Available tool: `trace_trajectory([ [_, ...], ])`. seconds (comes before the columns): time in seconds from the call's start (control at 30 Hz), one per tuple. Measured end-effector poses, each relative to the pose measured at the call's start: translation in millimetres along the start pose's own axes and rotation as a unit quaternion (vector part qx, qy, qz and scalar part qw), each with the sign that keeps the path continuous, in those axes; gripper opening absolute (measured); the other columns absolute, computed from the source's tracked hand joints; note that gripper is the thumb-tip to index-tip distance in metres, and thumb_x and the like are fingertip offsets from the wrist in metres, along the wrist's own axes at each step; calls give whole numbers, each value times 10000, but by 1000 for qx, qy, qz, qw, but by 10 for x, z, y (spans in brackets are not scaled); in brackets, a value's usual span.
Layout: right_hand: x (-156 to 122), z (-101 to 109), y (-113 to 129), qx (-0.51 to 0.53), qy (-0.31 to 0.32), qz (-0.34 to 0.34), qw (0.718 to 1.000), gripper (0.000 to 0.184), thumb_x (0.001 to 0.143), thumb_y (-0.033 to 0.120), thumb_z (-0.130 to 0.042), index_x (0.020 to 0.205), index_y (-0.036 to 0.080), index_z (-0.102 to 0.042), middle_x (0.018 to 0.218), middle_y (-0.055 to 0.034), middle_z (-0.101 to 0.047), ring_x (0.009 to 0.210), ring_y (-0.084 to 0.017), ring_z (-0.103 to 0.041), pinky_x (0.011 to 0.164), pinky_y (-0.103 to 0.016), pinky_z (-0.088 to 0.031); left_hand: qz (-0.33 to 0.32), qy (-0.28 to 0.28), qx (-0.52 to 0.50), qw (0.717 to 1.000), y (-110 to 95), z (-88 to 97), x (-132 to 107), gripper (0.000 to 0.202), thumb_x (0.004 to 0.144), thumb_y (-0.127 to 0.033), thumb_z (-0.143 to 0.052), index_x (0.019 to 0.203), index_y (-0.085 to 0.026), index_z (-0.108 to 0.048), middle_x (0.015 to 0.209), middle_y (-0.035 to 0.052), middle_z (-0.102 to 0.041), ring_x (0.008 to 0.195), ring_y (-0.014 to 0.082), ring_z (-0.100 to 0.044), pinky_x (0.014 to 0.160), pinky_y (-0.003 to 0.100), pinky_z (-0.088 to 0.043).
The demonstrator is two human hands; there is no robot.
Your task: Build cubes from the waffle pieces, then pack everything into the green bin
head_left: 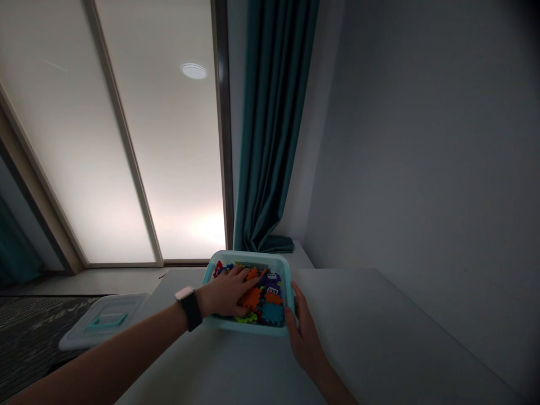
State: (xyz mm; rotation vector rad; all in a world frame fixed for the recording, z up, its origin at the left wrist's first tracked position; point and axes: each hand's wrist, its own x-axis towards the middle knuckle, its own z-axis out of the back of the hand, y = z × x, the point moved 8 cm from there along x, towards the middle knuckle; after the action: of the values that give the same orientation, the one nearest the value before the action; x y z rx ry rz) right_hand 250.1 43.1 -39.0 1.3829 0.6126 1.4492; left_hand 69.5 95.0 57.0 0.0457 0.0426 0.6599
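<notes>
A light blue plastic bin point(282, 264) sits on a white table point(379, 337), filled with several colourful interlocking toy pieces point(265, 304) in orange, blue, red, purple and yellow-green. My left hand point(225, 291), with a watch on the wrist, lies flat inside the bin on the pieces, fingers stretched out. My right hand point(302, 329) rests against the bin's right front corner, fingers pressed along its outer wall.
A clear lid point(105, 323) with a teal handle lies at the table's left side. A teal curtain point(270, 140) hangs behind the bin beside frosted sliding panels point(126, 157). A grey wall runs along the right.
</notes>
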Motion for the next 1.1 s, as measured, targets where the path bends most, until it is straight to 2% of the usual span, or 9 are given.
trace_trajectory([
  [0.1, -9, -3, 17, 4, -2, -2, 1000, 622, 1003, 467, -419, 1562, 259, -244, 1579, -105, -370, 1427, -276, -409, 1132, -450, -417, 15, -48, 23, 998, -38, -20, 147, 786, 875, -417, -676, 1543, -295, -280, 1456, 142, -498, 1239, 382, -525, 975, 520, -455],
  [0.23, -16, 21, 62, 4, -6, -6, 1000, 625, 999, 471, -419, 1563, 261, -252, 1556, -107, -406, 1395, -278, -452, 1092, -433, -462, 23, -77, -3, 997, 13, 103, 188, 604, 941, -381, -620, 1486, -292, -376, 1346, 109, -588, 1129, 329, -603, 919, 449, -483],
  [0.33, -13, 32, 75, -2, -1, -3, 1000, 640, 991, 479, -431, 1566, 262, -249, 1535, -108, -436, 1376, -279, -476, 1074, -424, -477, -2, -96, 1, 995, 61, 305, 58, 484, 962, -484, -578, 1398, -290, -495, 1232, 99, -641, 1110, 331, -606, 955, 473, -455],
  [0.43, -18, 31, 68, -9, 0, -3, 1000, 625, 997, 484, -418, 1558, 261, -256, 1545, -103, -422, 1399, -276, -445, 1113, -438, -435, -58, -97, 6, 994, 73, 463, -158, 631, 888, -551, -662, 1440, -313, -470, 1347, 106, -580, 1208, 344, -549, 1064, 487, -382],
  [0.5, -26, 33, 57, -12, -8, -4, 1000, 611, 1001, 485, -410, 1550, 257, -267, 1541, -108, -423, 1399, -276, -442, 1127, -448, -416, -99, -54, 13, 994, 68, 434, -271, 829, 783, -567, -769, 1494, -356, -401, 1500, 91, -467, 1308, 369, -473, 1106, 485, -347],
  [0.6, -32, 34, 32, -10, -14, -3, 1000, 594, 1012, 488, -388, 1544, 249, -278, 1528, -117, -436, 1380, -274, -463, 1114, -443, -427, -117, -12, 41, 992, 83, 311, -307, 1006, 711, -564, -827, 1546, -330, -316, 1584, 118, -370, 1387, 407, -384, 1140, 535, -290],
  [0.77, -14, 50, -11, -18, -4, 11, 1000, 593, 1002, 482, -423, 1536, 251, -311, 1530, -122, -439, 1390, -296, -455, 1119, -473, -422, -155, -10, 49, 987, -129, 105, -128, 972, 778, -541, -764, 1568, -291, -254, 1567, 139, -392, 1365, 404, -411, 1123, 548, -304],
  [0.9, -23, 44, -24, -15, -1, 6, 1000, 592, 1009, 460, -414, 1548, 258, -277, 1549, -119, -415, 1401, -287, -442, 1134, -480, -406, -146, -28, 80, 986, -302, 40, 1, 1007, 749, -412, -809, 1564, -306, -227, 1524, 133, -441, 1321, 392, -450, 1049, 508, -387],
  [1.1, -55, 6, 1, 13, 4, -4, 1000, 603, 1009, 463, -412, 1556, 261, -260, 1567, -110, -392, 1423, -277, -416, 1132, -456, -415, -104, -28, 89, 990, -177, 48, -17, 905, 780, -366, -797, 1531, -349, -293, 1528, 131, -427, 1309, 389, -448, 1036, 542, -394],
])
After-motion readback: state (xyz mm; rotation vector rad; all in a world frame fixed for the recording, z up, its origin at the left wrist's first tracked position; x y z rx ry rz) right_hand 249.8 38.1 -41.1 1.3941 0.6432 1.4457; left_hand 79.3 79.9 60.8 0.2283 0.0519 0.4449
